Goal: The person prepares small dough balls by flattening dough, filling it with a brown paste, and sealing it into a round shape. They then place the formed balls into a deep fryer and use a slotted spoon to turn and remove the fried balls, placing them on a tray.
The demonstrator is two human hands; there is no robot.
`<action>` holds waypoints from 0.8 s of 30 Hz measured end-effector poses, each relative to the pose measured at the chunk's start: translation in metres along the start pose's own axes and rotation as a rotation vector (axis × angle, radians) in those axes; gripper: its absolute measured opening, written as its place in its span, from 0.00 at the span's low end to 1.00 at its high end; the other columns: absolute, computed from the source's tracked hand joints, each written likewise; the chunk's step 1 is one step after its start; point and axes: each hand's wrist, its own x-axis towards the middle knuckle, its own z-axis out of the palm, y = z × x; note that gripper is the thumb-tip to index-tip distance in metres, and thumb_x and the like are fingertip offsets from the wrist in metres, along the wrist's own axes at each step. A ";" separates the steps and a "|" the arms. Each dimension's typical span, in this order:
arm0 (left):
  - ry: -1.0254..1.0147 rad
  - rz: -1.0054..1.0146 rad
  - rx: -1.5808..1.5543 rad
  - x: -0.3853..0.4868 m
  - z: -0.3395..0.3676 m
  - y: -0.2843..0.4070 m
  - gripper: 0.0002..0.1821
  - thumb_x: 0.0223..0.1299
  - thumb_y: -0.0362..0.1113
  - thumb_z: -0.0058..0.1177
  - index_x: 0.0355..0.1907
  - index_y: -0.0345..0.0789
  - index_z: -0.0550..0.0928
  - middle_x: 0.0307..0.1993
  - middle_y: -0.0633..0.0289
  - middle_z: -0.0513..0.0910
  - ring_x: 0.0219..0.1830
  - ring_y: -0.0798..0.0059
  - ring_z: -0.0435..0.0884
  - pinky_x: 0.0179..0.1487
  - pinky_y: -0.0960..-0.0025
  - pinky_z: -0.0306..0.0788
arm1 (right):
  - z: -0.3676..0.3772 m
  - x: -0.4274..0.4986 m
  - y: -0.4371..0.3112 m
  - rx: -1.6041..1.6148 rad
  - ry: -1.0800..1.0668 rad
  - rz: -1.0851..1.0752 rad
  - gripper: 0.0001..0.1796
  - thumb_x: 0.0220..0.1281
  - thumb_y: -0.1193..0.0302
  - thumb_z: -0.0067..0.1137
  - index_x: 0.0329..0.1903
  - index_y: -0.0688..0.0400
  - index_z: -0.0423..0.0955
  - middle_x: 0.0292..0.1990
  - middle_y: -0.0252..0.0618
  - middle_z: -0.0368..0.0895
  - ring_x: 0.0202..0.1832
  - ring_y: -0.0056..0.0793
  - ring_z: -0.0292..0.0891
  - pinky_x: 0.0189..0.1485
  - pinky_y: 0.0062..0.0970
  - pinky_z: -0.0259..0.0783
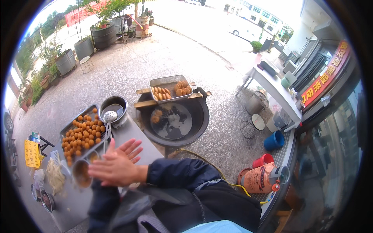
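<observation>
Above the metal table (pixel 142 142), my right hand (pixel 116 171) lies across my left hand (pixel 128 148), palm against palm with the fingers crossing. Whether anything sits between the palms is hidden. Just left of them is a metal bowl (pixel 81 174) of brownish contents, blurred, beside a smaller bowl (pixel 93 156). A metal tray (pixel 61 132) holds many round brown balls (pixel 83 132). Beyond my fingers, a slotted skimmer (pixel 110 116) rests across a metal pot (pixel 123 102). Pale dough (pixel 56 177) lies farther left, near a small bowl of dark filling (pixel 47 201).
A large black wok (pixel 204 125) contains liquid and a few browned pieces (pixel 157 116). Wooden slats (pixel 145 103) across it carry a tray (pixel 172 100) of flat golden cakes (pixel 182 88). At right are a gas cylinder (pixel 258 179), a yellow hose (pixel 214 167), a blue bucket (pixel 274 141) and a stool (pixel 258 121).
</observation>
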 end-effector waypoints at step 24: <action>0.602 0.212 0.547 -0.018 -0.024 -0.015 0.22 0.73 0.40 0.46 0.63 0.30 0.67 0.54 0.58 0.75 0.55 0.71 0.77 0.60 0.71 0.71 | -0.039 -0.030 0.050 0.604 -0.043 0.574 0.17 0.58 0.72 0.63 0.51 0.63 0.76 0.48 0.46 0.79 0.49 0.42 0.77 0.50 0.33 0.74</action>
